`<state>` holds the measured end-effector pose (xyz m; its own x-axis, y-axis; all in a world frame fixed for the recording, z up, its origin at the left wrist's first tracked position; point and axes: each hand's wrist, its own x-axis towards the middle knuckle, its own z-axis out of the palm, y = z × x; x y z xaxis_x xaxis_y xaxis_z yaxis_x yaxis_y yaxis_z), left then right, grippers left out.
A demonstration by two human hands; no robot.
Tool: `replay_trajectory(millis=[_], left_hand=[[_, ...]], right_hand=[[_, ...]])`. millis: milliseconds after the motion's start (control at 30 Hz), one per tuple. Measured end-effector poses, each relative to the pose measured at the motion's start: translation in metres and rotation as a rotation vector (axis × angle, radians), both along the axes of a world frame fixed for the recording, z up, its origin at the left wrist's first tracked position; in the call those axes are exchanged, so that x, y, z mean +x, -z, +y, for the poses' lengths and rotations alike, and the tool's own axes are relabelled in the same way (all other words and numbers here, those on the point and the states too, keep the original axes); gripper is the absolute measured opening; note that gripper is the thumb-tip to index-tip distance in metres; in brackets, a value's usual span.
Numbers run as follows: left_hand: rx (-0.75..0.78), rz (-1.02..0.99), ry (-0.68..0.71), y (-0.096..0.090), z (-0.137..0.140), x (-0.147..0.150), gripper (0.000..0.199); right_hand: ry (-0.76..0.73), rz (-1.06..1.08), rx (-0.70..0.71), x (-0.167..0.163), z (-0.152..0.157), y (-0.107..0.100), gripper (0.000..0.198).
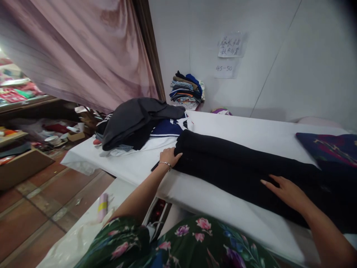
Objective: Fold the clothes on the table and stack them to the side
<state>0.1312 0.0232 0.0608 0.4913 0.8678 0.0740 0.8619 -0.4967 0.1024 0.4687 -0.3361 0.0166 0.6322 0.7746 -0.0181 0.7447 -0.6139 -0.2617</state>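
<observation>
Black trousers with a gathered end lie stretched lengthwise across the white-covered table, running out of view at the right. At the gathered end, my left hand, with a bracelet at its wrist, closes on the edge, thumb on top of the cloth. Its other fingertips are partly hidden. My right hand rests further along the black cloth, fingers apart and thumb stretched out. Just beyond my left hand sits a heap with a dark grey garment on top and a navy and white garment beside it.
Folded clothes are stacked against the wall at the back. A dark blue patterned cloth lies at the right. Handwritten paper signs hang on the wall. A pink curtain drapes at the left. A lilac roll lies on a lower white surface.
</observation>
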Motion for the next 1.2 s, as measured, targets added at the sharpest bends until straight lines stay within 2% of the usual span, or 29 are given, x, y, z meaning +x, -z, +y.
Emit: replay_trajectory(millis=[100,233,433,667,767,933,1067,1200], left_hand=[[-0.042,0.009,-0.031,-0.003,0.003,0.004,0.053],[-0.097,0.027,-0.049,-0.002,0.007,0.005,0.04],[-0.14,-0.072,-0.07,0.002,0.006,0.001,0.033],[-0.205,-0.25,-0.156,-0.002,0.006,-0.001,0.043],[-0.199,-0.229,-0.18,-0.003,0.007,-0.002,0.04],[-0.151,-0.205,-0.133,-0.003,0.003,-0.006,0.031],[-0.185,-0.141,-0.162,-0.003,0.001,-0.01,0.028],[-0.188,-0.189,-0.164,-0.003,0.002,-0.013,0.021]], right_hand=[[-0.003,0.038,0.058,0.001,0.002,-0.006,0.074],[-0.05,0.105,0.15,0.0,0.005,-0.009,0.065],[-0.07,0.126,0.214,-0.005,0.004,-0.01,0.061],[-0.095,0.182,0.186,-0.007,0.001,-0.011,0.058],[-0.09,0.141,0.162,-0.01,0.002,-0.013,0.061],[-0.053,0.157,0.124,-0.013,-0.001,-0.015,0.059],[-0.074,0.159,0.135,-0.012,-0.003,-0.014,0.056],[-0.084,0.177,0.132,-0.012,-0.005,-0.012,0.057]])
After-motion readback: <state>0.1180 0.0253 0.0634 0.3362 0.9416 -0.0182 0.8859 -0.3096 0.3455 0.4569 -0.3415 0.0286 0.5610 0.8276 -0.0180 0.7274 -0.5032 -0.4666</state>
